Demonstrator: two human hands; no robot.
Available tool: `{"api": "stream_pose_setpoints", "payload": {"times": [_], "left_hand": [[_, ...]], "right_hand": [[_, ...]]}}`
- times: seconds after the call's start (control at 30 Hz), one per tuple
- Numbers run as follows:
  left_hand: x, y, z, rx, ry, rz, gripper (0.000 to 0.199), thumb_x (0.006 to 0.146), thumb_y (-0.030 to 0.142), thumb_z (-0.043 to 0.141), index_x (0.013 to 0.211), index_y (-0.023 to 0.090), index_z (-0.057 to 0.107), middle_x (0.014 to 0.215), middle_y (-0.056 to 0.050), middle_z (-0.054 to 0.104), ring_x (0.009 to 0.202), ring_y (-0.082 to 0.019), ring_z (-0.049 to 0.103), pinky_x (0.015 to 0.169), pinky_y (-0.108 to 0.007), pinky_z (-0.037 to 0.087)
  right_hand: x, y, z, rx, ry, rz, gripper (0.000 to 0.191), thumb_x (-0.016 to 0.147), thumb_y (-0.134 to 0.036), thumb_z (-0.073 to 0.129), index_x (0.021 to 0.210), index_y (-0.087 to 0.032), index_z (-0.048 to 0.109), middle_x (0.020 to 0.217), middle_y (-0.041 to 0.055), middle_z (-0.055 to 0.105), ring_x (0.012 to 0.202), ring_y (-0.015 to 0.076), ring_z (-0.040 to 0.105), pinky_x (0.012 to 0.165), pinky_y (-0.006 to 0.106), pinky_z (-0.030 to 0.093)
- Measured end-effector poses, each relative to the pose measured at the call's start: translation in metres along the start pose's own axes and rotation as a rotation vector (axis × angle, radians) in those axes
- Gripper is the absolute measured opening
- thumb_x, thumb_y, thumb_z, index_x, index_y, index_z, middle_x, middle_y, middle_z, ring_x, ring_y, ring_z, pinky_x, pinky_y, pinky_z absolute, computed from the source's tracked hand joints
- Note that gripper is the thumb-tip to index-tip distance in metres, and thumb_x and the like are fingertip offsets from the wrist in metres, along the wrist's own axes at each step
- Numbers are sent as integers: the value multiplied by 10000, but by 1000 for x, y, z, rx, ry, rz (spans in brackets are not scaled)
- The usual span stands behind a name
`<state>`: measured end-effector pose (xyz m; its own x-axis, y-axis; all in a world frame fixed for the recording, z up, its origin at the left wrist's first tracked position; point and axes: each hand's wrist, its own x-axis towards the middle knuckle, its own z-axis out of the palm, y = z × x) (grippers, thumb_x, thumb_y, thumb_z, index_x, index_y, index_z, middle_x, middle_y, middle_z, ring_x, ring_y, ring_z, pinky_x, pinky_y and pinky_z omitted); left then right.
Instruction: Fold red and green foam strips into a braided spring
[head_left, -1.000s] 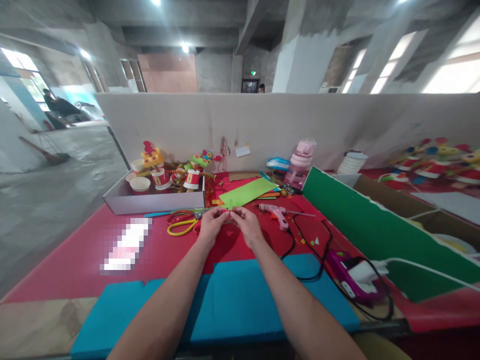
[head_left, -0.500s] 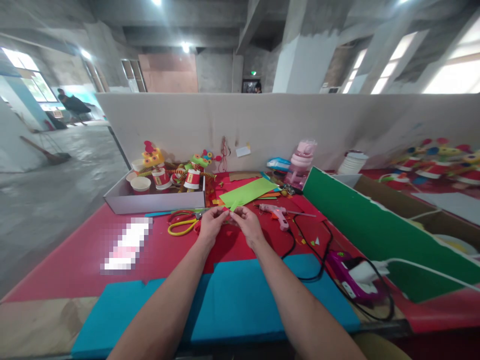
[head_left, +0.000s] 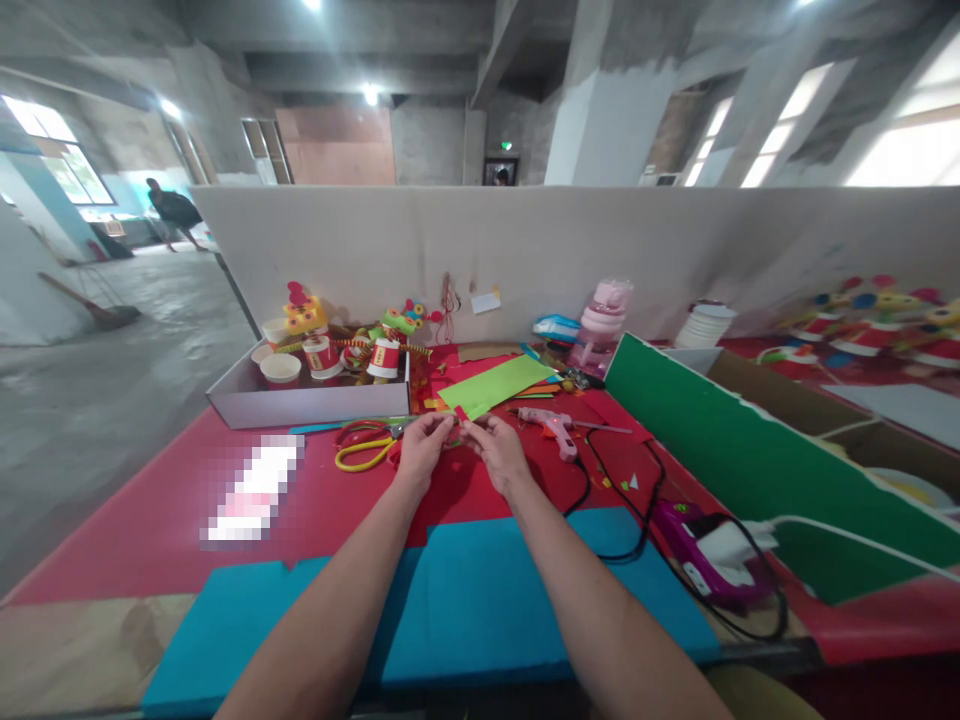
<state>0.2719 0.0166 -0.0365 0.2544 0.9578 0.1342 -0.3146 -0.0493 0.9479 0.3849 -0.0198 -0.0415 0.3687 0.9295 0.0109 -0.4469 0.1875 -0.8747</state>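
Note:
My left hand (head_left: 424, 450) and my right hand (head_left: 495, 450) meet above the red tabletop, fingertips close together. Between them is a small red strip (head_left: 460, 411), pinched at its lower part; a little green shows near the fingertips. Just beyond lies a light green paper sheet (head_left: 499, 383). Scissors with yellow and red handles (head_left: 364, 455) rest beside my left hand. To the right of my right hand lies a pink glue gun (head_left: 551, 428). The fingers hide most of the small piece.
A grey box (head_left: 307, 405) with paper cups and paper figures stands at the left. At the right are a green-sided box (head_left: 757, 470), a purple power strip (head_left: 705, 560) and black cables. Blue sheets (head_left: 480, 600) lie under my forearms. A person (head_left: 175, 210) is far left.
The piece between my fingertips has turned: a red strip now points up where a green one showed. My hands have hardly moved. The distant person has shifted right.

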Motion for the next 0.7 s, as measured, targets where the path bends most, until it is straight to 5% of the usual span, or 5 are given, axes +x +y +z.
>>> {"api": "stream_pose_setpoints", "payload": {"times": [0.7], "left_hand": [[2, -2, 0, 26, 5, -31, 327, 577, 367, 797, 785, 136, 697, 673, -25, 663, 583, -110, 568, 559, -218, 423]], "right_hand": [[-2, 1, 1, -29, -56, -21, 272, 578, -321, 782, 757, -183, 632, 716, -6, 679, 686, 145, 635, 746, 317, 530]]}}
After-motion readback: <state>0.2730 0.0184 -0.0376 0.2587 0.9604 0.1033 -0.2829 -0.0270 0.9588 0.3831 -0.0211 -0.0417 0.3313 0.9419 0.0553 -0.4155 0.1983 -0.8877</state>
